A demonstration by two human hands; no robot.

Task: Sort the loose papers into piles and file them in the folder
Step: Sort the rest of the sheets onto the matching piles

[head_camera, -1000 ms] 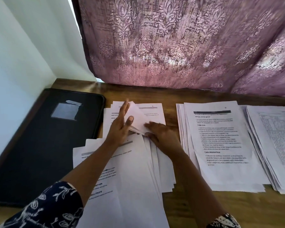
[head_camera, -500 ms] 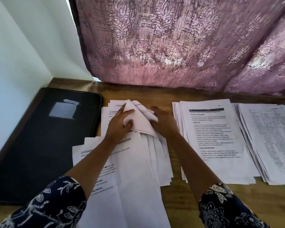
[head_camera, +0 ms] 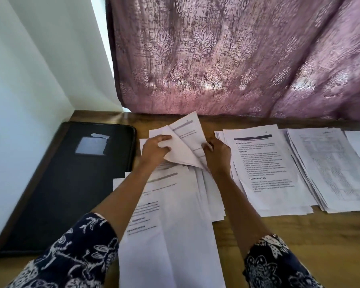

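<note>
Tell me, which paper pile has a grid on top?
The grid pile, right of the text-headed pile; its top sheet shows a table, not paragraphs.

folder left, loose papers centre, two piles right, on table

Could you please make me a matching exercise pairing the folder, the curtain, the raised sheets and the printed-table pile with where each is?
1 black folder
2 curtain
3 raised sheets
4 table-print pile

a held by left hand and right hand
b hanging behind the desk
c flat, at the right
d flat, at the left

Pairs: 1-d, 2-b, 3-a, 4-c
</note>
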